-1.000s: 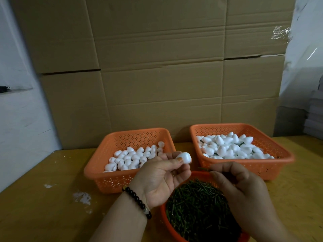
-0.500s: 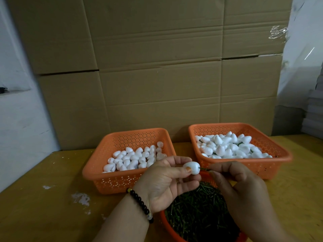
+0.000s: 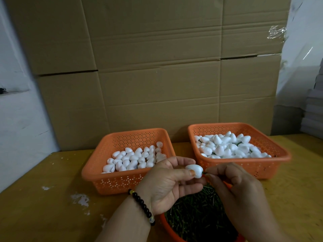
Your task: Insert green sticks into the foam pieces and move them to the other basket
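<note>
My left hand (image 3: 167,184) pinches a white foam piece (image 3: 195,170) between thumb and fingers, above a round orange bowl (image 3: 167,227) full of green sticks (image 3: 197,213). My right hand (image 3: 241,194) pinches a green stick (image 3: 203,173) whose tip meets the right end of the foam piece. Only a short bit of the stick shows. The left orange basket (image 3: 97,173) holds several plain foam pieces. The right orange basket (image 3: 279,159) holds a bigger pile of foam pieces with green sticks among them.
Everything stands on a yellow wooden table (image 3: 43,206) with white scuff marks at the left. A wall of cardboard boxes (image 3: 157,75) rises right behind the baskets. A stack of white sheets (image 3: 312,110) is at the far right.
My left hand brought the foam piece down and to the right. My right hand rose from the bowl with a stick, and its tip now touches the foam piece.
</note>
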`<action>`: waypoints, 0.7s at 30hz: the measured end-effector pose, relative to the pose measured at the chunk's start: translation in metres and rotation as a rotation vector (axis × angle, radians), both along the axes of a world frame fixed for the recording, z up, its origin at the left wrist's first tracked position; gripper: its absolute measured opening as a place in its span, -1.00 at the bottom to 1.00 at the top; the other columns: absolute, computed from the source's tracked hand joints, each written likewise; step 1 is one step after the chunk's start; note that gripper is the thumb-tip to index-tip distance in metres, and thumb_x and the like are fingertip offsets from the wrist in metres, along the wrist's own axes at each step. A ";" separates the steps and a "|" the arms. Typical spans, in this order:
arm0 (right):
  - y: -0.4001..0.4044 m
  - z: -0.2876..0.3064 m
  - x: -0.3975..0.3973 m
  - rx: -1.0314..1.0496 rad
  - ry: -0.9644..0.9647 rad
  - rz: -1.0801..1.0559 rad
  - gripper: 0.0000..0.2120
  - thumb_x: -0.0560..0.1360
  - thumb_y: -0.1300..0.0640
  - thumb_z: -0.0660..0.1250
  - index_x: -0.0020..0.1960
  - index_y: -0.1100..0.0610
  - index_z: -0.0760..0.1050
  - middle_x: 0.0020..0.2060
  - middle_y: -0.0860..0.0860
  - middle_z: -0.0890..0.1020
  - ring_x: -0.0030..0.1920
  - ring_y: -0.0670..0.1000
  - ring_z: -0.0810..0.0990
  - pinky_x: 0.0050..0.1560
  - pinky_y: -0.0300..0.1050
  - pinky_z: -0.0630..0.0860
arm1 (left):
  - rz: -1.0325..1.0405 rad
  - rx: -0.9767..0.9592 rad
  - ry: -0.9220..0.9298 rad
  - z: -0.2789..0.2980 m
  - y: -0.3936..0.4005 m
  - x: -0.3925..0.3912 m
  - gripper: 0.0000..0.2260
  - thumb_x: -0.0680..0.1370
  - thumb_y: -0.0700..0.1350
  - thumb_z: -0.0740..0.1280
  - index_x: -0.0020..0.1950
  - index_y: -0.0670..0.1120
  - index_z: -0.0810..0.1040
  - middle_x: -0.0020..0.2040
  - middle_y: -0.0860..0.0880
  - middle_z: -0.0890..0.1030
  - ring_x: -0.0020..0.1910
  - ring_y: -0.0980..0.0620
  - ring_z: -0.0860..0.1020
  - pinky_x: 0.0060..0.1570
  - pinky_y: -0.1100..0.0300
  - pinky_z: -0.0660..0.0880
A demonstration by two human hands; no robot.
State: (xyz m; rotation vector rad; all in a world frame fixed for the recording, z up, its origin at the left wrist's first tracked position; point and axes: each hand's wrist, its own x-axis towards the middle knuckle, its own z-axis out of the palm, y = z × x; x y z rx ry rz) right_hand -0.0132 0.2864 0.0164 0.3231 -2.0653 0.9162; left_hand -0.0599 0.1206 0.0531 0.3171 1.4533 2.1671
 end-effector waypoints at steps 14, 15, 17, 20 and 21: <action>0.001 -0.003 -0.001 0.010 -0.020 0.011 -0.77 0.35 0.30 0.51 -0.15 -0.01 0.61 -0.22 -0.25 0.60 -0.14 -0.27 0.57 -0.14 -0.50 0.41 | 0.004 0.027 -0.005 0.000 0.002 0.001 -0.78 0.47 -0.45 0.29 0.07 -0.26 0.53 -0.13 -0.22 0.66 -0.22 -0.11 0.65 -0.28 0.12 0.62; 0.001 -0.003 -0.001 0.008 -0.021 0.012 -0.77 0.35 0.30 0.51 -0.15 -0.02 0.61 -0.22 -0.24 0.60 -0.14 -0.27 0.57 -0.15 -0.50 0.41 | 0.005 0.028 -0.007 0.000 0.002 0.001 -0.78 0.47 -0.45 0.29 0.07 -0.26 0.53 -0.14 -0.22 0.66 -0.22 -0.11 0.65 -0.28 0.12 0.62; 0.001 -0.003 -0.001 0.006 -0.027 0.014 -0.76 0.36 0.30 0.50 -0.15 -0.03 0.60 -0.22 -0.24 0.60 -0.14 -0.27 0.57 -0.15 -0.50 0.41 | 0.005 0.029 -0.009 0.000 0.002 0.001 -0.79 0.48 -0.45 0.29 0.07 -0.26 0.53 -0.14 -0.22 0.66 -0.22 -0.11 0.65 -0.28 0.12 0.63; 0.001 -0.003 0.000 0.013 -0.035 0.013 -0.76 0.36 0.30 0.50 -0.15 -0.02 0.60 -0.23 -0.23 0.60 -0.14 -0.27 0.56 -0.15 -0.49 0.41 | 0.001 0.030 -0.006 0.000 0.002 0.001 -0.79 0.48 -0.45 0.29 0.07 -0.26 0.53 -0.14 -0.22 0.66 -0.22 -0.11 0.65 -0.27 0.12 0.63; 0.001 -0.003 0.000 0.016 -0.037 0.012 -0.76 0.37 0.30 0.50 -0.15 -0.02 0.60 -0.23 -0.22 0.60 -0.14 -0.26 0.56 -0.16 -0.49 0.42 | -0.001 0.031 -0.007 0.000 0.002 0.002 -0.78 0.48 -0.45 0.29 0.07 -0.26 0.53 -0.14 -0.22 0.66 -0.22 -0.11 0.65 -0.27 0.11 0.63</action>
